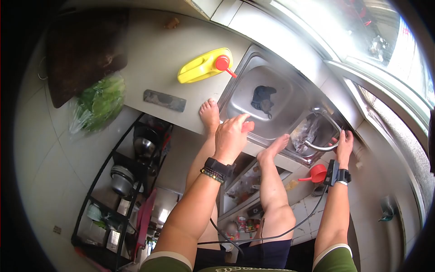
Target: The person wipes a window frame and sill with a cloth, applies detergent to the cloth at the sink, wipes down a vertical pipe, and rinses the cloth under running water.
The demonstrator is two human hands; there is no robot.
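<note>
My left hand [232,136] is closed on a small pinkish-red block [248,127], over the near edge of the steel sink [244,97]. Dark wet cloth [263,99] lies in the sink's larger basin. On the right, my right hand [343,144] has its fingers round the curved metal faucet [324,148], whose spout hangs over the smaller basin. That basin holds a clear plastic bag [306,133] with something inside that I cannot make out. Two bare feet, the left foot [209,114] and the right foot [277,144], rest at the counter's front edge.
A yellow jug [204,67] with a red cap stands on the counter [149,59], near a flat grey bar [164,100]. Bagged greens [102,97] and a dark board [86,50] are at left. Below are a black rack [102,181] with pots and a red ladle [318,173].
</note>
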